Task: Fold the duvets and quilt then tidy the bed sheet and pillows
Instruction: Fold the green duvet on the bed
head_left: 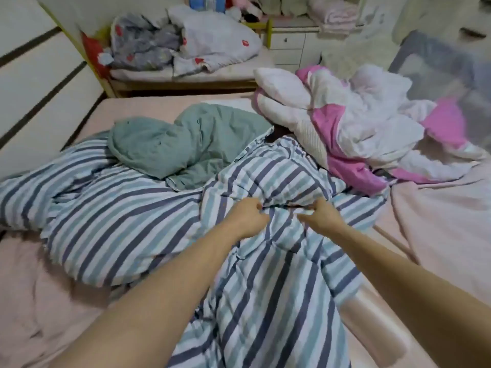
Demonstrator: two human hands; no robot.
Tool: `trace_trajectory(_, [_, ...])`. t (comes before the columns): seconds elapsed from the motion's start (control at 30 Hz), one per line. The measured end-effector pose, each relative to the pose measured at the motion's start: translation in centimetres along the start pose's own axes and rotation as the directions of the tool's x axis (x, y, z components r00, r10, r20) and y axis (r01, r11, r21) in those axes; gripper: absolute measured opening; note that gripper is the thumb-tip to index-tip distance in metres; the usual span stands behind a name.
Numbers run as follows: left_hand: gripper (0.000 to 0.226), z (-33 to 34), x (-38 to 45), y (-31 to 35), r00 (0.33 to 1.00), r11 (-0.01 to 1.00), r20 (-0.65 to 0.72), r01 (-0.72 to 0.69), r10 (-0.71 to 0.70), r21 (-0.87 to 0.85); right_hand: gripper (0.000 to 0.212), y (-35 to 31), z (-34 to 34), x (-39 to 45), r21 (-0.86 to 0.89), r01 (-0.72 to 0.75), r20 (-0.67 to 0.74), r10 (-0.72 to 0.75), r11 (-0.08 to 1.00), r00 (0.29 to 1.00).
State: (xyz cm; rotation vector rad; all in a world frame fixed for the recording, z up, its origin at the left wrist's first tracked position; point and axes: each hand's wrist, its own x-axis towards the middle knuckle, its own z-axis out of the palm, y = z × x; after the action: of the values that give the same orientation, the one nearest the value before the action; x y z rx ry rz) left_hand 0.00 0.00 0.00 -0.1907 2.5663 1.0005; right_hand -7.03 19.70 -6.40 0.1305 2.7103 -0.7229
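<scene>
We logged one striped duvet [148, 208], crumpled across the middle of the bed over the pink bed sheet [39, 288]. Our left hand [248, 217] and right hand [320, 217] each had a closed grip pinching a raised fold of it, close together. A green quilt [172, 144] lay bunched on its far part. A pink-and-white duvet [372, 128] sat heaped at the far right.

striped duvet [148, 208]: bottom edge cut off | windowsill clutter [239, 6]: blurred, unidentifiable | fingertips buried in folds
</scene>
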Motion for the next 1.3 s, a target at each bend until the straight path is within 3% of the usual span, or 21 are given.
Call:
trace_trajectory(0.1, [0.008, 4.8, 3.8, 0.6, 0.998, 0.999, 0.068, 0.005, -0.003, -0.032, 0.11, 5.4, 1.9, 4.4, 0.054, -0.249, -0.003, 0.249, 0.967, 0.968])
trace_trajectory(0.13, [0.011, 6.7, 5.1, 0.7, 0.993, 0.998, 0.118, 0.033, -0.027, -0.052, 0.121, 7.5, 2.6, 5.6, 0.049, -0.319, 0.003, 0.32, 0.946, 0.948])
trace_trajectory(0.17, [0.02, 8.1, 5.8, 0.9, 0.989, 0.995, 0.144, 0.054, -0.042, -0.081, 0.122, 9.5, 3.5, 6.6, 0.019, -0.372, 0.003, 0.372, 0.928, 0.928])
trace_trajectory(0.23, [0.013, 9.8, 6.9, 0.7, 0.983, 0.983, 0.163, 0.104, -0.079, -0.153, 0.12, 11.7, 4.6, 7.1, 0.031, -0.451, 0.021, 0.451, 0.892, 0.892])
trace_trajectory(0.3, [0.024, 11.6, 7.8, 0.4, 0.978, 0.969, 0.17, 0.153, -0.12, -0.195, 0.121, 13.5, 6.0, 7.6, 0.24, -0.511, 0.067, 0.511, 0.825, 0.857])
trace_trajectory(0.37, [0.022, 12.5, 8.5, 0.3, 0.968, 0.948, 0.179, 0.214, -0.174, -0.236, 0.097, 14.5, 7.4, 7.7, 0.497, -0.511, 0.108, 0.534, 0.702, 0.838])
trace_trajectory(0.43, [0.017, 13.1, 9.0, 0.3, 0.957, 0.914, 0.186, 0.271, -0.223, -0.301, 0.043, 14.0, 8.1, 7.3, 0.551, -0.444, 0.097, 0.475, 0.706, 0.875])
trace_trajectory(0.47, [0.031, 13.1, 9.0, 0.6, 0.949, 0.888, 0.195, 0.302, -0.247, -0.347, 0.022, 13.2, 8.2, 6.9, 0.575, -0.374, 0.071, 0.411, 0.728, 0.909])
trace_trajectory(0.53, [0.062, 12.5, 8.5, 1.6, 0.924, 0.816, 0.211, 0.38, -0.318, -0.435, 0.017, 10.4, 7.0, 4.8, 0.644, -0.2, -0.009, 0.27, 0.738, 0.963])
trace_trajectory(0.6, [0.077, 11.6, 7.7, 2.6, 0.904, 0.724, 0.266, 0.428, -0.336, -0.541, 0.015, 8.1, 4.9, 1.8, 0.702, -0.076, -0.07, 0.174, 0.708, 0.982])
trace_trajectory(0.73, [0.094, 9.6, 5.1, 4.9, 0.866, 0.572, 0.384, 0.501, -0.321, -0.649, 0.011, 6.3, -0.1, -5.3, 0.773, -0.006, -0.054, 0.075, 0.635, 0.996])
trace_trajectory(0.8, [0.092, 9.0, 3.2, 6.4, 0.859, 0.519, 0.408, 0.512, -0.31, -0.685, 0.011, 5.5, -1.7, -9.0, 0.76, 0.016, -0.043, 0.026, 0.649, 0.999])
trace_trajectory(0.83, [0.076, 8.9, 2.1, 7.3, 0.859, 0.506, 0.414, 0.513, -0.302, -0.693, 0.011, 5.1, -2.3, -10.8, 0.755, 0.031, -0.043, 0.002, 0.655, 0.999])
trace_trajectory(0.9, [0.035, 8.8, -0.1, 8.8, 0.863, 0.513, 0.409, 0.505, -0.296, -0.694, 0.012, 4.5, -3.3, -14.1, 0.753, 0.026, -0.014, -0.023, 0.657, 1.0])
trace_trajectory(1.0, [0.017, 8.4, -3.7, 9.9, 0.909, 0.593, 0.275, 0.413, -0.313, -0.691, 0.015, 4.1, -5.4, -19.0, 0.72, 0.025, 0.021, -0.058, 0.694, 0.998])
trace_trajectory(1.1, [0.017, 8.3, -7.1, 10.7, 0.94, 0.66, 0.147, 0.323, -0.309, -0.678, 0.015, 4.3, -7.8, -22.3, 0.608, 0.061, 0.057, -0.121, 0.792, 0.991])
trace_trajectory(1.17, [0.015, 8.0, -10.1, 10.7, 0.96, 0.732, 0.132, 0.275, -0.248, -0.624, 0.014, 4.5, -10.3, -23.9, 0.593, 0.049, 0.105, -0.137, 0.804, 0.985])
trace_trajectory(1.23, [0.016, 6.5, -14.9, 11.1, 0.979, 0.812, 0.145, 0.2, -0.144, -0.549, 0.018, 5.0, -12.5, -25.4, 0.736, -0.078, 0.174, -0.075, 0.672, 0.982])
trace_trajectory(1.3, [0.026, 4.9, -18.2, 11.6, 0.987, 0.865, 0.159, 0.102, -0.026, -0.491, 0.046, 6.2, -13.7, -24.9, 0.843, -0.205, 0.184, 0.091, 0.497, 0.979])
